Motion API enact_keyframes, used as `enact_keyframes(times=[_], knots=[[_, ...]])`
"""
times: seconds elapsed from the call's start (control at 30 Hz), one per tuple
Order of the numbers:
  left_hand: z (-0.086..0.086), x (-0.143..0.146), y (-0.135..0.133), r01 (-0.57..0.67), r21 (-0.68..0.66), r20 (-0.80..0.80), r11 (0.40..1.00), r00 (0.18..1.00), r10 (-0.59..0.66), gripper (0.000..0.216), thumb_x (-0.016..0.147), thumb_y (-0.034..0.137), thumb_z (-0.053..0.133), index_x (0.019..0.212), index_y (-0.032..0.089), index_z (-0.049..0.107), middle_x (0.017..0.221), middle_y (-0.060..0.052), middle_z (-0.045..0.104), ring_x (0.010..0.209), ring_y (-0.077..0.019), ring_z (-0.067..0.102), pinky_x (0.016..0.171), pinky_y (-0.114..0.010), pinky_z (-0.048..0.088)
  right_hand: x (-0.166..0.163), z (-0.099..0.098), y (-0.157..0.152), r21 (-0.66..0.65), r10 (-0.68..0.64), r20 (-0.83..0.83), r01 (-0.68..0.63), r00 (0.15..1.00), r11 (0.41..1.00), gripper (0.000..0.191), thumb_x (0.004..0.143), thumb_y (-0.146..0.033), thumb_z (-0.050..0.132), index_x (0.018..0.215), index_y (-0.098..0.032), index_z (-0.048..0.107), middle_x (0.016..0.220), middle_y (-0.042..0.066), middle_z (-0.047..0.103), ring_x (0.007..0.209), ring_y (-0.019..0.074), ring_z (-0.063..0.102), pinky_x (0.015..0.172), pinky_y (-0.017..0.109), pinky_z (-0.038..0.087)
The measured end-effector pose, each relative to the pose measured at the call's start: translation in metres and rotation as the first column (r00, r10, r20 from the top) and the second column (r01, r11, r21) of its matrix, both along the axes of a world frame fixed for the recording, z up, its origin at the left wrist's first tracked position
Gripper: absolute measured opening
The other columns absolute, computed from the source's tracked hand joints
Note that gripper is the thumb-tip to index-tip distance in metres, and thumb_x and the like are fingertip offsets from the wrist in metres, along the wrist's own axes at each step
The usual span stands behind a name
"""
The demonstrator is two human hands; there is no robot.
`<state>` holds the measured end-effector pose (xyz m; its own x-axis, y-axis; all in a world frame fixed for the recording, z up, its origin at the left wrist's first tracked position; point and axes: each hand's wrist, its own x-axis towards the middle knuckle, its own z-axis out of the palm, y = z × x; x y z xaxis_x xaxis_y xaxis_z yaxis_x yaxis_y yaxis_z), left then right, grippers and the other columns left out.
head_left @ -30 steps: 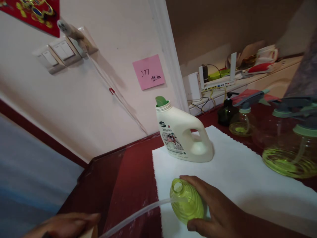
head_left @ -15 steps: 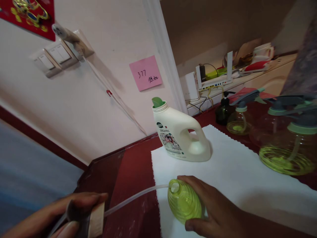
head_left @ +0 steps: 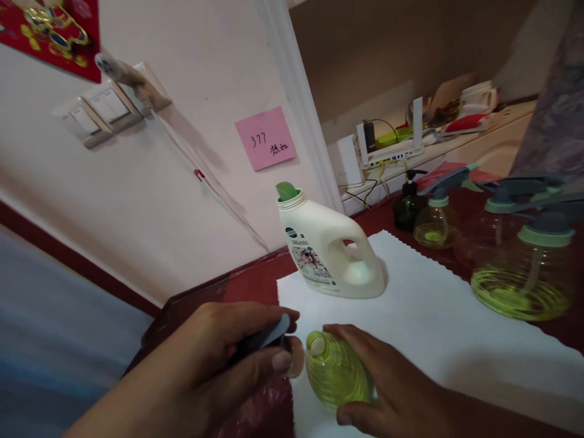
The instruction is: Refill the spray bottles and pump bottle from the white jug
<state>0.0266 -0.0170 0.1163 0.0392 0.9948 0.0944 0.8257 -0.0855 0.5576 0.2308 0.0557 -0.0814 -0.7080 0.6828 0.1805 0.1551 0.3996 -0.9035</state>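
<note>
My left hand (head_left: 219, 359) is closed around a dark spray head (head_left: 260, 340) with a pale collar (head_left: 296, 358). That collar sits just left of the mouth of a ribbed yellow-green bottle (head_left: 337, 374), a narrow gap apart. The clear dip tube runs into the bottle's neck, and only a short bit of it shows outside. My right hand (head_left: 392, 380) wraps the bottle from the right, thumb below and fingers above, with the neck tilted toward the left hand. Behind them a cream jug (head_left: 337, 255) stands uncapped, a green spout in its mouth.
White paper (head_left: 410, 322) covers part of the dark red table (head_left: 255, 286). At the right stand several spray bottles (head_left: 520, 298) holding yellow-green liquid, beside a dark pump bottle (head_left: 407, 207). A white router (head_left: 395, 155) rests on the shelf behind. The wall bears a pink note (head_left: 265, 139).
My left hand has moved right with the spray head, up to the bottle's mouth. Most of the tube has slid inside. The right hand and bottle have hardly moved.
</note>
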Motion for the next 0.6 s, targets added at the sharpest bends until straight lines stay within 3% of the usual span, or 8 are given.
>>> enact_keyframes(times=[0.1, 0.13, 0.33, 0.47, 0.6], knots=[[-0.006, 0.016, 0.019, 0.174, -0.285, 0.024, 0.943, 0.984, -0.174, 0.022, 0.095, 0.039, 0.06, 0.091, 0.024, 0.076, 0.08, 0.001, 0.073, 0.071, -0.0144, 0.063, 0.061, -0.019, 0.052, 0.001, 0.0, 0.0, 0.0, 0.004, -0.026, -0.004, 1.0, 1.0, 0.086, 0.074, -0.048, 0.079, 0.147, -0.015, 0.048, 0.141, 0.018, 0.057, 0.129, 0.0362, 0.054, 0.109, 0.054, 0.044], [-0.01, 0.02, 0.024, 0.191, -0.313, 0.022, 0.93, 0.981, -0.195, 0.025, 0.097, 0.038, 0.056, 0.089, 0.022, 0.074, 0.079, 0.002, 0.07, 0.07, -0.0135, 0.06, 0.06, -0.019, 0.048, 0.001, 0.0, 0.001, -0.004, 0.011, -0.035, -0.011, 0.999, 1.0, 0.086, 0.074, -0.048, 0.08, 0.147, -0.016, 0.048, 0.141, 0.018, 0.057, 0.129, 0.0356, 0.054, 0.11, 0.053, 0.044], [-0.024, 0.028, 0.029, 0.239, -0.325, 0.006, 0.915, 0.968, -0.251, 0.029, 0.101, 0.039, 0.049, 0.087, 0.02, 0.066, 0.077, 0.002, 0.06, 0.068, -0.0128, 0.049, 0.061, -0.024, 0.038, 0.0, 0.001, 0.002, -0.012, 0.007, -0.011, -0.007, 1.0, 1.0, 0.089, 0.071, -0.043, 0.083, 0.149, -0.018, 0.047, 0.143, 0.016, 0.056, 0.13, 0.0344, 0.054, 0.111, 0.052, 0.043], [-0.022, 0.027, 0.029, 0.242, -0.346, 0.032, 0.907, 0.969, -0.246, 0.028, 0.102, 0.04, 0.049, 0.089, 0.021, 0.065, 0.077, 0.004, 0.058, 0.068, -0.0125, 0.047, 0.061, -0.024, 0.037, -0.001, 0.0, 0.001, 0.0, 0.006, -0.032, -0.007, 0.999, 1.0, 0.088, 0.072, -0.046, 0.082, 0.148, -0.019, 0.048, 0.143, 0.016, 0.056, 0.129, 0.0351, 0.054, 0.109, 0.053, 0.044], [-0.017, 0.029, 0.035, 0.234, -0.379, -0.05, 0.895, 0.961, -0.272, 0.026, 0.101, 0.033, 0.051, 0.079, 0.021, 0.059, 0.071, 0.006, 0.052, 0.063, -0.0108, 0.042, 0.057, -0.023, 0.033, 0.0, 0.001, -0.001, 0.019, 0.013, -0.036, -0.012, 0.999, 1.0, 0.087, 0.073, -0.043, 0.082, 0.149, -0.017, 0.047, 0.141, 0.017, 0.057, 0.127, 0.034, 0.055, 0.109, 0.052, 0.045]])
